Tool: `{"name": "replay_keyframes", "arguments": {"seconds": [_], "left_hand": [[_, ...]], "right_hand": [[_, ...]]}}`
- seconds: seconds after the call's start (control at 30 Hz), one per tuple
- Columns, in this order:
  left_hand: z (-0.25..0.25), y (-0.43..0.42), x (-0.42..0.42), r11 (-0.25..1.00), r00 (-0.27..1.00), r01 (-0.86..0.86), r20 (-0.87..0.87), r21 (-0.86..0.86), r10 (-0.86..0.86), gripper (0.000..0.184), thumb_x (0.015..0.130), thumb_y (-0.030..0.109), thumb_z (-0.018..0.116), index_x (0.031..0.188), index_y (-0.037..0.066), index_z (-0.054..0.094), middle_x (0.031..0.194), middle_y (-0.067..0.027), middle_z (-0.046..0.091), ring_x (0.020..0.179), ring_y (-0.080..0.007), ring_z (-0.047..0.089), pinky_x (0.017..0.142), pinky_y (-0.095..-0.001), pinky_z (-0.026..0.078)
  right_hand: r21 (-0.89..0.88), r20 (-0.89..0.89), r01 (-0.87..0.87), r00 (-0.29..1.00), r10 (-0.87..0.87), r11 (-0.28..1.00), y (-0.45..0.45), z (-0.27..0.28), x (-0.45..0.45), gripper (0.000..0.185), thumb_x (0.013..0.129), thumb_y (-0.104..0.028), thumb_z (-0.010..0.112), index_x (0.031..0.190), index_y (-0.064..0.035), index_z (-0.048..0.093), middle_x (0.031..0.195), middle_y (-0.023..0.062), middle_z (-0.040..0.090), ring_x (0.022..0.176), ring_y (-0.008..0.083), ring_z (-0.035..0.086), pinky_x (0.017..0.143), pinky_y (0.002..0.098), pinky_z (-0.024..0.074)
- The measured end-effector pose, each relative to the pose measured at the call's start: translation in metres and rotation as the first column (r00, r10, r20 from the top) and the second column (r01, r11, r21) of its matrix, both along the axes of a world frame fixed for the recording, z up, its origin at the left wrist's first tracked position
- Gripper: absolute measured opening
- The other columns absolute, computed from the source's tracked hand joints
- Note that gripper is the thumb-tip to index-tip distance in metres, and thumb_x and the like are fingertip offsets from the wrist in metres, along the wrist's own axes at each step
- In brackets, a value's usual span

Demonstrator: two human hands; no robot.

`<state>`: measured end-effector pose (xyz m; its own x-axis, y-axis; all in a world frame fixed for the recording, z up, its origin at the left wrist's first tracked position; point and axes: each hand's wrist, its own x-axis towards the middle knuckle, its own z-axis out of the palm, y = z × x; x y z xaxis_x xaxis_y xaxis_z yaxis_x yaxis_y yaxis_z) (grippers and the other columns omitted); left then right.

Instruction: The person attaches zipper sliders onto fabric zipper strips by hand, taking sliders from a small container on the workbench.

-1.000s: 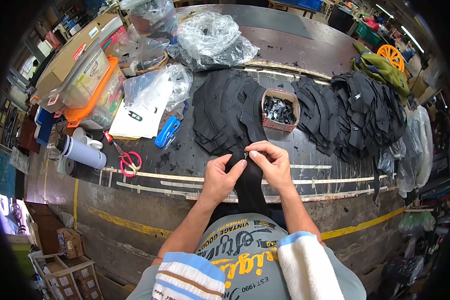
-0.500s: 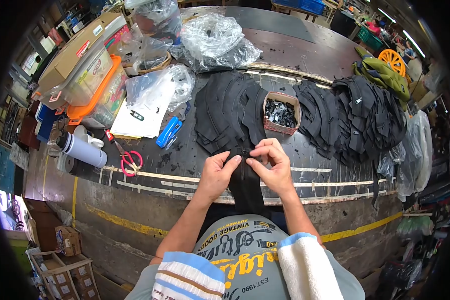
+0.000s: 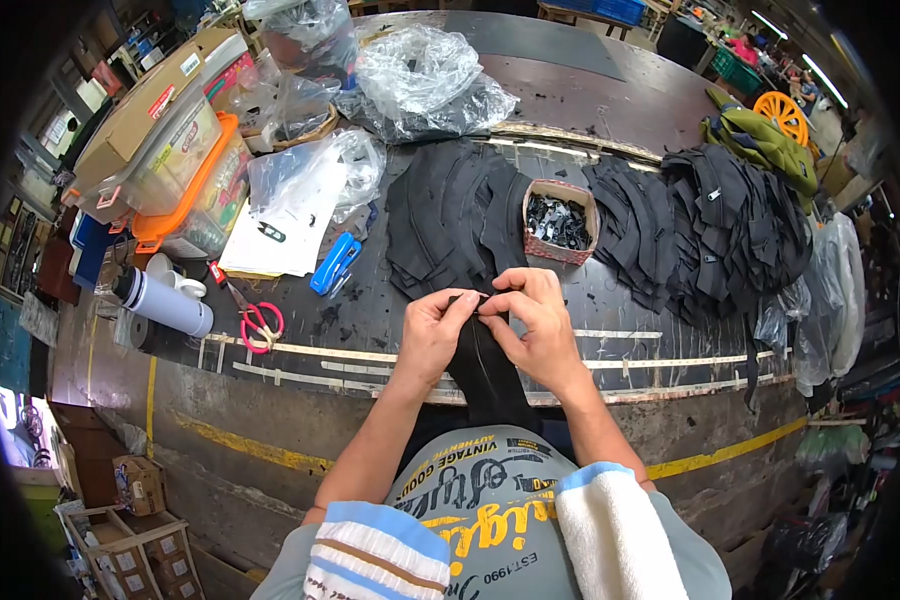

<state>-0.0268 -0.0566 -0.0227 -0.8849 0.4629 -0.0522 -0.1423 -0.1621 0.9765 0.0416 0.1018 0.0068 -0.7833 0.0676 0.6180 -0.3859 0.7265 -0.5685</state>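
Note:
A long black zipper strip (image 3: 487, 372) runs from the table edge down toward my lap, a thin line along its middle. My left hand (image 3: 432, 330) is closed, pinching the strip's far end between thumb and fingers. Close beside it, my right hand (image 3: 532, 328) pinches the same end; whether a small part sits between the fingertips is hidden. Just beyond the hands lies a pile of black zipper strips (image 3: 450, 215). A patterned box (image 3: 560, 252) to its right holds many small black and shiny pieces (image 3: 558, 220).
More black strips (image 3: 735, 225) are heaped at the right. Pink-handled scissors (image 3: 261, 327), a blue stapler (image 3: 336, 264), a bottle (image 3: 170, 303) and papers (image 3: 275, 238) lie left. Plastic bins (image 3: 185, 165) and a clear bag (image 3: 420, 75) stand farther back.
Both hands have lifted slightly, and the right fingertips have closed in toward the left ones. The strip now slants and twists a little, where before it hung straighter.

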Motion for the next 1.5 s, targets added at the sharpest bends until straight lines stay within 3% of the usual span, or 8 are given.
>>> {"name": "replay_keyframes", "arguments": {"seconds": [0.2, 0.33, 0.5, 0.67, 0.73, 0.9, 1.33, 1.5], "left_hand": [[-0.015, -0.002, -0.039, 0.993, 0.99, -0.115, 0.083, 0.032, 0.112, 0.022, 0.101, 0.017, 0.067, 0.109, -0.002, 0.074, 0.09, -0.0022, 0.072, 0.073, -0.0046, 0.056, 0.066, -0.0162, 0.044], [-0.008, -0.003, -0.048, 0.966, 0.957, -0.231, 0.204, 0.114, 0.204, 0.024, 0.102, 0.021, 0.069, 0.108, -0.002, 0.074, 0.091, -0.0033, 0.073, 0.075, -0.0063, 0.06, 0.07, -0.0181, 0.047], [-0.027, -0.035, -0.098, 0.841, 0.848, -0.526, 0.158, 0.128, 0.506, 0.025, 0.103, 0.022, 0.068, 0.111, 0.0, 0.073, 0.1, -0.0043, 0.074, 0.086, -0.0093, 0.064, 0.082, -0.0219, 0.049], [-0.003, -0.072, -0.081, 0.872, 0.918, -0.365, 0.285, 0.326, 0.278, 0.048, 0.107, 0.037, 0.059, 0.128, -0.005, 0.066, 0.117, -0.0139, 0.071, 0.092, -0.016, 0.068, 0.084, -0.0246, 0.05], [0.007, -0.098, -0.072, 0.431, 0.723, 0.403, 0.008, 0.808, -0.691, 0.056, 0.107, 0.037, 0.053, 0.143, -0.006, 0.054, 0.126, -0.0173, 0.068, 0.1, -0.0202, 0.068, 0.085, -0.0266, 0.05], [0.023, -0.047, -0.033, 0.899, 0.906, 0.398, 0.077, 0.181, -0.417, 0.064, 0.1, 0.032, 0.061, 0.15, -0.005, 0.046, 0.127, -0.0163, 0.066, 0.096, -0.0192, 0.066, 0.082, -0.0242, 0.049], [0.029, 0.014, -0.005, 0.994, 0.979, 0.048, -0.202, 0.095, -0.028, 0.012, 0.09, -0.001, 0.072, 0.102, 0.001, 0.073, 0.096, -0.0028, 0.071, 0.081, -0.0063, 0.058, 0.076, -0.0185, 0.046], [0.006, 0.015, -0.004, 0.997, 0.798, -0.002, -0.6, 0.083, 0.052, 0.014, 0.09, -0.001, 0.074, 0.103, 0.002, 0.073, 0.09, -0.0017, 0.071, 0.076, -0.0067, 0.058, 0.072, -0.0198, 0.048]], "right_hand": [[0.123, 0.178, -0.151, 0.976, 0.128, 0.981, 0.0, -0.018, 0.014, 0.016, 0.082, -0.001, 0.076, 0.096, -0.0067, 0.071, 0.12, 0.0061, 0.062, 0.101, 0.0168, 0.055, 0.085, 0.0333, 0.0464], [-0.689, 0.428, 0.1, 0.856, 0.291, 0.718, 0.005, -0.041, 0.02, 0.023, 0.083, 0.003, 0.075, 0.105, -0.0047, 0.071, 0.117, 0.0078, 0.067, 0.095, 0.0156, 0.061, 0.08, 0.0308, 0.0492], [-0.733, 0.612, 0.08, 0.511, 0.604, 0.675, 0.043, -0.066, 0.036, 0.029, 0.085, 0.006, 0.073, 0.113, -0.0006, 0.069, 0.105, 0.0095, 0.072, 0.085, 0.0131, 0.065, 0.075, 0.0245, 0.0519], [-0.986, 0.125, 0.07, 0.909, 0.397, 0.152, 0.052, -0.065, 0.039, 0.029, 0.085, 0.008, 0.073, 0.113, 0.0025, 0.069, 0.092, 0.0083, 0.074, 0.076, 0.01, 0.065, 0.071, 0.0176, 0.0514], [-0.987, 0.104, 0.046, 0.914, 0.393, 0.153, 0.06, -0.055, 0.034, 0.029, 0.085, 0.007, 0.073, 0.113, 0.0024, 0.069, 0.093, 0.0085, 0.074, 0.076, 0.0097, 0.065, 0.072, 0.0176, 0.0518], [-0.981, 0.1, 0.009, 0.881, 0.463, 0.196, 0.042, -0.03, 0.017, 0.027, 0.087, 0.006, 0.072, 0.113, 0.0017, 0.069, 0.094, 0.0073, 0.073, 0.075, 0.0073, 0.062, 0.07, 0.0169, 0.0497], [-0.661, 0.356, 0.032, 0.893, 0.276, 0.75, 0.029, 0.017, -0.002, 0.011, 0.097, -0.006, 0.065, 0.104, -0.0018, 0.073, 0.081, -0.005, 0.062, 0.065, 0.0014, 0.043, 0.058, 0.0143, 0.0318], [-0.886, 0.253, 0.049, 0.885, 0.391, 0.461, 0.017, -0.015, -0.002, 0.012, 0.1, -0.009, 0.063, 0.101, -0.0007, 0.072, 0.084, -0.0038, 0.063, 0.069, 0.0004, 0.046, 0.06, 0.0154, 0.0345]]}}
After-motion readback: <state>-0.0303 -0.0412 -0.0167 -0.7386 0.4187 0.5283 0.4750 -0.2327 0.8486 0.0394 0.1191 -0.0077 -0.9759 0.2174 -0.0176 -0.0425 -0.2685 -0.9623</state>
